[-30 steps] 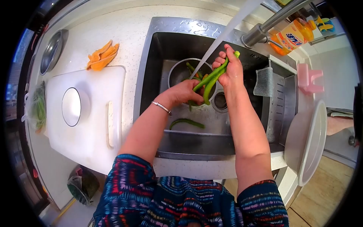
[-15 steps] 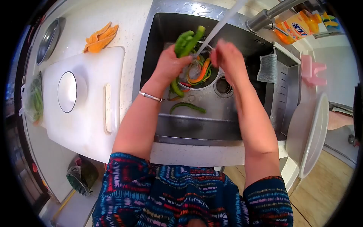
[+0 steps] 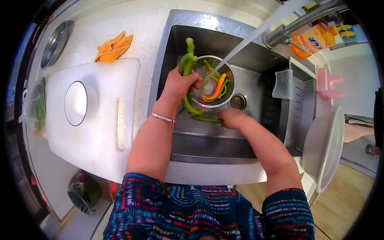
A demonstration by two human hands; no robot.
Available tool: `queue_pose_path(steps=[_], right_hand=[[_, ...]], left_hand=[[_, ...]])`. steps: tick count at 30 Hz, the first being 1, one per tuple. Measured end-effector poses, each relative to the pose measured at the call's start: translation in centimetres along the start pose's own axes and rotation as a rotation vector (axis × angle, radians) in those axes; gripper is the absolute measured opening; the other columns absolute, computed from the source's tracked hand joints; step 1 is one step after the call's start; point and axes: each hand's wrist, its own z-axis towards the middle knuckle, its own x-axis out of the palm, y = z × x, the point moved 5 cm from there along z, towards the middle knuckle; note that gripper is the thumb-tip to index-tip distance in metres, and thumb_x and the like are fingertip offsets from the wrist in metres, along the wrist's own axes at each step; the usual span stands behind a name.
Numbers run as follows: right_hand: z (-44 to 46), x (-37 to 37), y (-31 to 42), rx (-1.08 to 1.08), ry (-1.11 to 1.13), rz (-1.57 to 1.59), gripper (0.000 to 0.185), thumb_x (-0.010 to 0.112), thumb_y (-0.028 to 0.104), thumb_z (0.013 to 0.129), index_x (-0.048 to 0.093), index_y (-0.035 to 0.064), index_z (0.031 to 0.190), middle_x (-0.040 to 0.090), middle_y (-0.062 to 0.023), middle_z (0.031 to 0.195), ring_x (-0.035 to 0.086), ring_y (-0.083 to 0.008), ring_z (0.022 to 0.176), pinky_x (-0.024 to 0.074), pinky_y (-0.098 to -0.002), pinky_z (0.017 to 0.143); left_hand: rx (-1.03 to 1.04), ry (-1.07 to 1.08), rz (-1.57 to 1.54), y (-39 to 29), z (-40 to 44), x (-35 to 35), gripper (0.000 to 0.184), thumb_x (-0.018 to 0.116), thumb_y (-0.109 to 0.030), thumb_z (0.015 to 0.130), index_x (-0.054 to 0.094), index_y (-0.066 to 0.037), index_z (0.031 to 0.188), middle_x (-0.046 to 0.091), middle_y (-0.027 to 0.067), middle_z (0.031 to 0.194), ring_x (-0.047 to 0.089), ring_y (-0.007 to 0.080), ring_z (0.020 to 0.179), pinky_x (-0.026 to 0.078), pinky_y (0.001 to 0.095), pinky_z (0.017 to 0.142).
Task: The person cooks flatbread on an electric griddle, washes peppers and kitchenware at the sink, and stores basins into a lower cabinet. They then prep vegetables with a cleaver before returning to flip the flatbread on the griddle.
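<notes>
Dangling by the bowl [image 3: 234, 82], peppers [image 3: 188, 66] are clamped in the left hand [image 3: 175, 85], seemingly so the other is freed! Low in the sink [image 3: 216, 141], a lone pepper [image 3: 206, 119] is pinched at one end by the right hand [image 3: 234, 119].

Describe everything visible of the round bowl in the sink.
Round bowl, apparently metal, shiny rim, upright on the floor of the sink, just left of the drain in the image. The water stream falls into it. Inside: an orange pepper, green pieces. The left hand partly hides its left side; contact unclear.
</notes>
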Motion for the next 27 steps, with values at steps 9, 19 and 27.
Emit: queue_pose_path(steps=[9,19,27], right_hand=[[-3.4,-13.2,1.0,-0.125,-0.631,0.922,0.021,0.067,0.007,0.066,0.058,0.0023,0.085,0.057,-0.0007,0.069,0.052,-0.0073,0.068,0.0429,-0.0231,0.061],[0.1,-13.3,2.9,-0.41,-0.771,1.683,0.019,0.048,0.024,0.082,0.053,0.0062,0.086,0.053,-0.0009,0.071,0.053,-0.0126,0.073,0.0444,-0.0265,0.066],[4.9,-8.0,-4.0,0.458,-0.375,0.431,0.053,0.058,0.031,0.074,0.043,-0.0015,0.113,0.057,-0.0207,0.099,0.056,-0.0252,0.095,0.0436,-0.034,0.081]], left_hand=[[-0.186,0.391,-0.18,1.2,-1.4,3.0,0.024,0.058,-0.007,0.076,0.052,0.003,0.097,0.061,0.0121,0.081,0.06,0.0191,0.069,0.047,0.028,0.063],[-0.145,0.355,-0.08,1.5,-1.4,2.5,0.015,0.061,-0.004,0.072,0.051,0.0,0.083,0.051,0.0052,0.06,0.048,0.0144,0.048,0.041,0.0265,0.047],[0.076,-0.267,0.228,-0.4,-0.4,-0.4,0.017,0.06,-0.001,0.07,0.048,0.001,0.082,0.049,0.0044,0.055,0.046,0.0122,0.042,0.038,0.0246,0.039]])
